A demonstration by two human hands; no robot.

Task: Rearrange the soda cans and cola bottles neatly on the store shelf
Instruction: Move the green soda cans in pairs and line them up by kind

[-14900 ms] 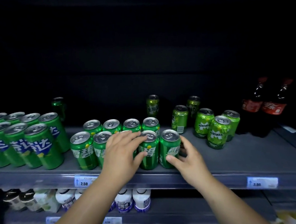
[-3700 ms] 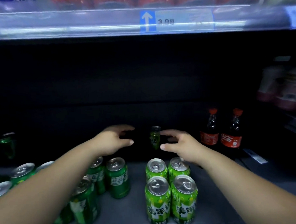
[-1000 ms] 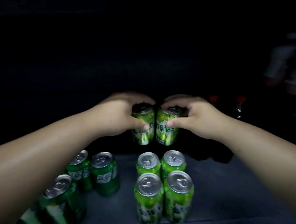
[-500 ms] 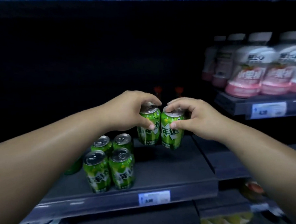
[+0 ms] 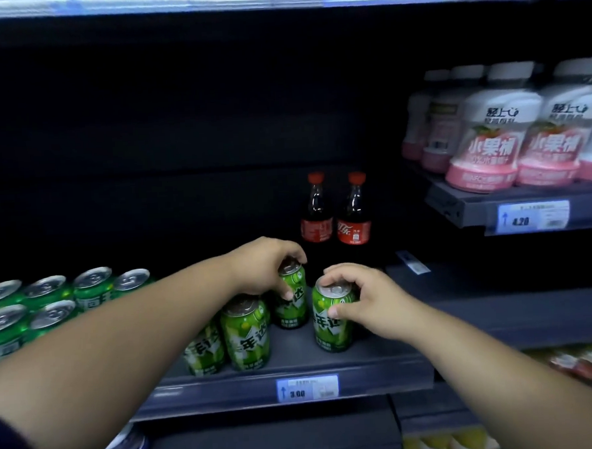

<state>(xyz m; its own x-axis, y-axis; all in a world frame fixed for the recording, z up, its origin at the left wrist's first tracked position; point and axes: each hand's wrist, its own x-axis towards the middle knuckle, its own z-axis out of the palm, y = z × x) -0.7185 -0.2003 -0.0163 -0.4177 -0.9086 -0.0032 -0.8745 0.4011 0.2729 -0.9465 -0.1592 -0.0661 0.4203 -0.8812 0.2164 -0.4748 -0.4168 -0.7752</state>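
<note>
My left hand [image 5: 260, 265] grips the top of a light green soda can [image 5: 292, 305] standing on the grey shelf [image 5: 288, 362], behind other light green cans [image 5: 247, 333]. Around the rim of a second light green can [image 5: 332, 325], which stands on the shelf to the right, my right hand [image 5: 363, 298] curls its fingers. Two cola bottles [image 5: 335, 218] with red caps stand upright at the back, just behind my hands. Darker green cans [image 5: 48, 299] are grouped at the left.
White and pink drink bottles [image 5: 509, 137] fill a higher shelf at the right. A price tag reading 3.00 [image 5: 307, 388] sits on the shelf's front edge. Bare shelf lies to the right of the held cans. More goods show on the shelf below.
Both hands have brought the two light green cans down and forward onto the shelf. The right can now stands apart, nearer the front. The view has shifted so the cola bottles show.
</note>
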